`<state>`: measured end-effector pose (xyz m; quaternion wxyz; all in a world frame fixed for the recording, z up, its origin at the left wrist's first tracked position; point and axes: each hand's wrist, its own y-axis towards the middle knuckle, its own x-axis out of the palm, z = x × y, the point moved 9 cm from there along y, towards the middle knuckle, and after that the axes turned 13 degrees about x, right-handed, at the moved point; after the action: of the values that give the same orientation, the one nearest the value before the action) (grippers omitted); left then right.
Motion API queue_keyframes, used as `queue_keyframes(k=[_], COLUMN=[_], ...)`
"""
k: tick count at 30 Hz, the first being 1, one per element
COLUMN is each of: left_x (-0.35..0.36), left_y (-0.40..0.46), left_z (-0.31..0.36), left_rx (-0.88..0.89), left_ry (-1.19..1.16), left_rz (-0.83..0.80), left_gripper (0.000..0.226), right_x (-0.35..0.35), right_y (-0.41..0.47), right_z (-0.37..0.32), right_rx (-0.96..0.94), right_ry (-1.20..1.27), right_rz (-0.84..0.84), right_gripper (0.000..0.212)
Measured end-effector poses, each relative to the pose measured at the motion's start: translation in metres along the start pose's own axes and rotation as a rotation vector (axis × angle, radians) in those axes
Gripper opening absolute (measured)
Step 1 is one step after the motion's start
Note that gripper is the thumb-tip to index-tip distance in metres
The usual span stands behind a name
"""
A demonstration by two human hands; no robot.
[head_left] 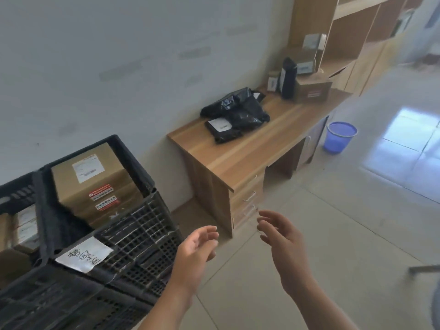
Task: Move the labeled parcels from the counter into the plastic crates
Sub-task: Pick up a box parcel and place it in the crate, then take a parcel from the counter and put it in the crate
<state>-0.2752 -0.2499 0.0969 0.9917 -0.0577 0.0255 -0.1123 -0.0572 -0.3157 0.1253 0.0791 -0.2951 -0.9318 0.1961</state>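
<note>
Both hands hang empty over the floor between the crates and the bench. The left hand [198,250] and the right hand [281,241] face each other, fingers apart and loosely curled, holding nothing. A black crate [133,167] at the left holds a labeled cardboard box [95,184]; a second crate [14,191] beside it holds more boxes. On the bench [250,151], black bagged parcels [235,113] lie near the wall, with more cardboard boxes [312,88] and a dark bottle [288,78] at its far end.
</note>
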Motion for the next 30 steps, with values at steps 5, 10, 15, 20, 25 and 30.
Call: queue_keyframes(k=[5, 10, 15, 20, 25, 30], left_x=[0.066, 0.144, 0.220, 0.272, 0.298, 0.297], left_y=[0.058, 0.127, 0.221, 0.313, 0.387, 0.447], left_z=[0.017, 0.023, 0.033, 0.055, 0.063, 0.058], left_rx=[0.029, 0.003, -0.012, -0.007, -0.023, -0.034], left_ry=[0.020, -0.076, -0.111, -0.132, -0.123, -0.112], left_rz=[-0.083, -0.199, -0.276, -0.262, -0.199, -0.120], left_gripper=[0.037, 0.036, 0.042, 0.040, 0.040, 0.031], right_x=[-0.046, -0.083, -0.112, -0.127, -0.138, -0.131], right_y=[0.051, 0.112, 0.198, 0.281, 0.349, 0.419], right_z=[-0.020, -0.051, -0.102, -0.159, -0.186, -0.201], right_rx=[0.009, 0.003, -0.006, -0.017, 0.015, 0.066], right_ry=[0.073, 0.075, 0.065, 0.027, 0.073, 0.097], right_rz=[0.065, 0.121, 0.187, 0.189, 0.192, 0.155], right_gripper=[0.022, 0.027, 0.023, 0.022, 0.020, 0.019])
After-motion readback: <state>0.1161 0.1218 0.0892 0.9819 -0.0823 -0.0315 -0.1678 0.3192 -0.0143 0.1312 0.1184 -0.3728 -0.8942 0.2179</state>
